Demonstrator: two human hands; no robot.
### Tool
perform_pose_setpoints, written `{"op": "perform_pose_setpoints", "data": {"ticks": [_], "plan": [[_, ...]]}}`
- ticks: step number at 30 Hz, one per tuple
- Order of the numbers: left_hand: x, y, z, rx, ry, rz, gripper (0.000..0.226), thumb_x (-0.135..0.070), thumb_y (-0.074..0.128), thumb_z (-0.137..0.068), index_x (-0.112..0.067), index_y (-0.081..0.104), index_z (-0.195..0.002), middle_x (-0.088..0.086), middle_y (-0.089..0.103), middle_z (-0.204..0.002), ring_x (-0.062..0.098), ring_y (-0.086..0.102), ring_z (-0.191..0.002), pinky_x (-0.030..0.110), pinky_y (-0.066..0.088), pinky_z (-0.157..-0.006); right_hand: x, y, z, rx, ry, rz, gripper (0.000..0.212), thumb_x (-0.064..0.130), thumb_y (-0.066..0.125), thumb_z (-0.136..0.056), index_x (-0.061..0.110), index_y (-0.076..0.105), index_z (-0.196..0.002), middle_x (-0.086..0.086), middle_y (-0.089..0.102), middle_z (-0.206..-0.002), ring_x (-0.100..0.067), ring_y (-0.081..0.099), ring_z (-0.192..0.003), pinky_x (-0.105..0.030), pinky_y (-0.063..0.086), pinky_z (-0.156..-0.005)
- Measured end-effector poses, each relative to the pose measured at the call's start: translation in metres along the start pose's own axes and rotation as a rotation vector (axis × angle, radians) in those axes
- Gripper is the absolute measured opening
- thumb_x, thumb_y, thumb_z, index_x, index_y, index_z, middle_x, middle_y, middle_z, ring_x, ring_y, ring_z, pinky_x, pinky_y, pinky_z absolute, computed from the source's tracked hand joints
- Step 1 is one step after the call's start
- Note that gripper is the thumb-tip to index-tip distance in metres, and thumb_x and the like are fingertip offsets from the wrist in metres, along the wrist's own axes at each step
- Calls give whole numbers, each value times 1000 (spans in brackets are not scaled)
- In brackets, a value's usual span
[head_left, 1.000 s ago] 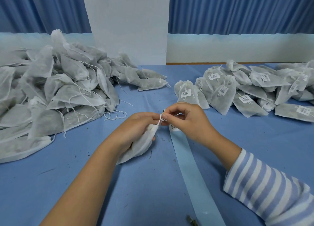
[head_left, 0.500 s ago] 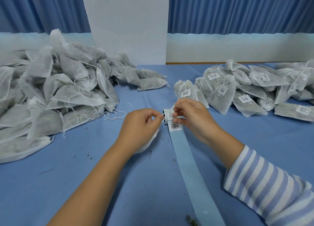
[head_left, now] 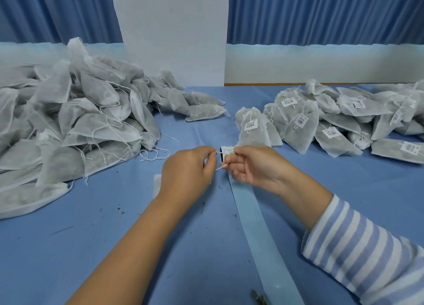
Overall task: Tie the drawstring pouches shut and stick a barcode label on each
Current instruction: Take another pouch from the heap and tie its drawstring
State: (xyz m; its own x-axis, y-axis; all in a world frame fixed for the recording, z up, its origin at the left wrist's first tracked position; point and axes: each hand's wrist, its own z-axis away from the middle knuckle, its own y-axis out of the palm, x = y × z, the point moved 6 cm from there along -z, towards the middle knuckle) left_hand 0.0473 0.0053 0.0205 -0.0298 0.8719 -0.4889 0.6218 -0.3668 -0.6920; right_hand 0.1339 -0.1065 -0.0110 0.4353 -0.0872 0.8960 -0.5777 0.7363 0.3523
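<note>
One drawstring (head_left: 222,166) runs sideways; left hand (head_left: 187,169) and right hand (head_left: 254,167) pinch it.

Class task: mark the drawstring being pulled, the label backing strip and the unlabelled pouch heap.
drawstring (head_left: 222,166): head view, taut lower strand.
label backing strip (head_left: 258,231): head view, bare middle of the strip.
unlabelled pouch heap (head_left: 80,121): head view, a pouch mid-heap.

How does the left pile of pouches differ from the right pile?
Labels: pouches in the right pile carry white barcode labels; none show on the left pile.
Strings: the left pile trails loose strings; the right pile's necks look cinched.
Size: the left pile is bigger and heaped higher; the right pile lies flatter.
Both are white fabric pouches on the blue table.
</note>
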Motion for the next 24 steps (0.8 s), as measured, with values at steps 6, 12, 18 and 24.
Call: {"op": "perform_pose_setpoints", "data": {"ticks": [6, 12, 18, 24], "plan": [[5, -2, -3, -64, -8, 31, 18, -19, 58, -95, -17, 75, -90, -9, 36, -42, 23, 44, -53, 33, 38, -54, 9, 2, -1, -8, -127, 201, 18, 10, 40, -100, 9, 53, -87, -1, 66, -62, -12, 65, -60, -19, 42, -51], [28, 13, -2, 227, -187, 253, 25, -38, 46, -101, -36, 70, -93, -20, 60, -63, 3, 54, -66, 24, 42, -65, 19, -8, 1, -55, -225, 237, 20, 14, 40, -101, 15, 49, -83, -5, 76, -90, -12, 70, -76, -21, 49, -54], [49, 20, 0, 571, -313, 295, 28, -26, 41, -99, -24, 69, -102, -20, 65, -99, -5, 55, -86, 8, 38, -72, 30, -18, 0, -102, -293, 78, 25, 8, 39, -100, 6, 52, -80, -10, 76, -85, -14, 69, -70, -22, 55, -59], [62, 9, -8, 428, -416, 217, 18, -34, 66, -87, -16, 63, -81, -10, 57, -73, 5, 51, -63, 24, 35, -57, 36, -17, 4, -199, -454, 221, 15, 12, 49, -100, 15, 53, -86, -2, 73, -103, -9, 67, -78, -21, 54, -61]]}}
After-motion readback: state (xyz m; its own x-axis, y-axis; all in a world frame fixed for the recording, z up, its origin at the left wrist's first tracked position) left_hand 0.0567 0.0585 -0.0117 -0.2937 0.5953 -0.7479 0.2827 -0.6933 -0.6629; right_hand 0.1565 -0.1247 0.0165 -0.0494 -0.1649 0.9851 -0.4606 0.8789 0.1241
